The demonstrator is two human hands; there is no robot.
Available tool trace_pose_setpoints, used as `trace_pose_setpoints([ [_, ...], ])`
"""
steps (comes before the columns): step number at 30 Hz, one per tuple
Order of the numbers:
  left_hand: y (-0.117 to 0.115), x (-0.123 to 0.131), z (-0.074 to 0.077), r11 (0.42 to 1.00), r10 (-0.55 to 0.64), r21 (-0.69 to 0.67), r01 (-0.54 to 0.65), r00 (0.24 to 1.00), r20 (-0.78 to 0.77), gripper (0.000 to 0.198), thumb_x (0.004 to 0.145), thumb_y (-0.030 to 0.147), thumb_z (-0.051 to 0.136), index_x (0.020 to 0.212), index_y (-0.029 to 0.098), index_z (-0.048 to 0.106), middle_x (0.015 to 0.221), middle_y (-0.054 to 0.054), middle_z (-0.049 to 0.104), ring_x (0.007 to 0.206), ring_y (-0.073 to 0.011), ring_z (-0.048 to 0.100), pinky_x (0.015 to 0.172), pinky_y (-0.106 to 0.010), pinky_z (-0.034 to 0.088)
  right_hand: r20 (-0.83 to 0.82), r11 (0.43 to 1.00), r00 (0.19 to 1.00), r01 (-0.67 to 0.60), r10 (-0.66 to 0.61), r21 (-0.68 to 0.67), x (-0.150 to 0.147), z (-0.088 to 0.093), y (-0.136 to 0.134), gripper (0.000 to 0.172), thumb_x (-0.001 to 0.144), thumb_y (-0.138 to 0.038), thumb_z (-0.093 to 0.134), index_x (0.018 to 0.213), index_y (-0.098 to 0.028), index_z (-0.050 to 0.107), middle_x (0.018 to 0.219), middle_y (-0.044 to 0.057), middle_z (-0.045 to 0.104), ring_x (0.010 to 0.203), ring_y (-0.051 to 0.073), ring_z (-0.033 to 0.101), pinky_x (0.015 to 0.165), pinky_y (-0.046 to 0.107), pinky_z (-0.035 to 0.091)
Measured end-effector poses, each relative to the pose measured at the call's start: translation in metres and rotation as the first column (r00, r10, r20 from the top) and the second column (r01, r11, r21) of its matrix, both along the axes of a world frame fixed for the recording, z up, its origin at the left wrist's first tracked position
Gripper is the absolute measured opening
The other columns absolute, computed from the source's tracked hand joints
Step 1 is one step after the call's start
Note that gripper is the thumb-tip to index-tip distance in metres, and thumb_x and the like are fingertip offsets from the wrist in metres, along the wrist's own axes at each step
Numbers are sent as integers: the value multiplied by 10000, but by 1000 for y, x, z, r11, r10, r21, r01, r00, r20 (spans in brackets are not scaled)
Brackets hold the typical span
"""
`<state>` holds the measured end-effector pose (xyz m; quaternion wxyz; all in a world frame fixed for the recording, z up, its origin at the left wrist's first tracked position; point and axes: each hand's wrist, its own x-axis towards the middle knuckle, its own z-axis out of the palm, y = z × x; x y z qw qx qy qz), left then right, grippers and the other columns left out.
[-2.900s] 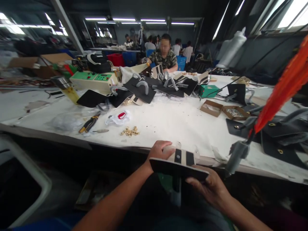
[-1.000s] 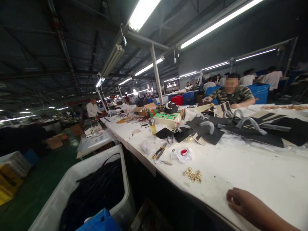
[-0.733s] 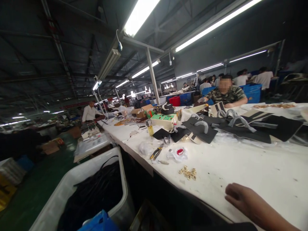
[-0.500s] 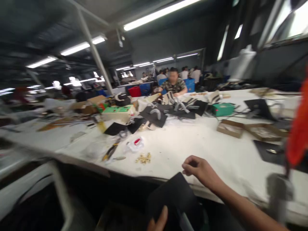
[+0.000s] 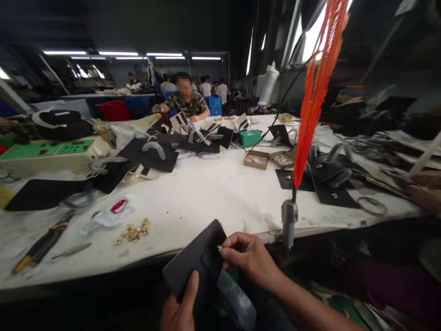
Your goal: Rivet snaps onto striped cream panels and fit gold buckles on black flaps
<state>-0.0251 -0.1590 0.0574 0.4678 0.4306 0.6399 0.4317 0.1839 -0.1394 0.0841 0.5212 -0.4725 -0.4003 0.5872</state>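
Observation:
My left hand (image 5: 182, 304) grips a black flat panel (image 5: 189, 252) by its lower left edge, thumb on top. The panel is tilted at the table's front edge, with a strip wrapped in clear plastic (image 5: 237, 296) hanging at its lower right. At the panel's right side, my right hand (image 5: 251, 258) pinches a small gold metal fitting (image 5: 219, 248) between thumb and finger. Whether the fitting touches the panel I cannot tell. Several similar gold fittings (image 5: 133, 231) lie in a loose pile on the white table (image 5: 206, 191), left of the panel.
Black-and-yellow pliers (image 5: 43, 246) lie at the left. A grey tool (image 5: 290, 223) hangs under orange cords (image 5: 312, 99) at the right. Behind are small cardboard boxes (image 5: 255, 159), a green box (image 5: 249, 138) and black panels with handles (image 5: 148, 154). A co-worker (image 5: 188, 102) sits opposite.
My view has swung to the right. My right hand has come to the panel, and a gold fitting now shows in its fingers. My left hand still holds the panel, more of which is visible.

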Motion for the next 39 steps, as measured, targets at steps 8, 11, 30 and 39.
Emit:
trace_pose_setpoints([
  [8, -16, 13, 18, 991, -131, -3, 131, 991, 15, 712, 903, 738, 701, 1234, 116, 804, 1180, -143, 833, 1211, -387, 748, 1091, -442, 585, 199, 981, 976, 50, -88, 187, -5, -3, -16, 258, 901, -428, 850, 864, -185, 770, 828, 31, 757, 758, 170, 680, 705, 271, 535],
  [11, -18, 16, 20, 989, -149, -7, 149, 989, 16, 709, 924, 725, 689, 1264, 111, 794, 1209, -146, 826, 1208, -380, 749, 1086, -442, 590, 304, 946, 937, 68, -169, 318, -6, -6, -21, 148, 934, -329, 822, 870, -204, 777, 866, 24, 766, 805, 176, 700, 758, 279, 548],
  [30, -27, 14, 12, 962, -248, 92, 258, 963, -105, 547, 1012, 613, 632, 1234, 150, 820, 1198, -105, 834, 1177, -353, 763, 988, -371, 611, 468, 876, 857, -43, -215, 480, -10, -9, -26, 88, 1004, -260, 745, 929, -215, 743, 885, 25, 761, 808, 168, 718, 768, 271, 561],
  [39, -29, 11, 11, 966, -249, 50, 252, 967, -61, 579, 1000, 647, 624, 1192, 143, 832, 1183, -119, 836, 1219, -365, 747, 951, -360, 632, 494, 909, 859, -93, -133, 406, -5, -12, -30, 146, 1036, -305, 692, 924, -213, 705, 876, 21, 738, 798, 166, 690, 760, 278, 536],
])
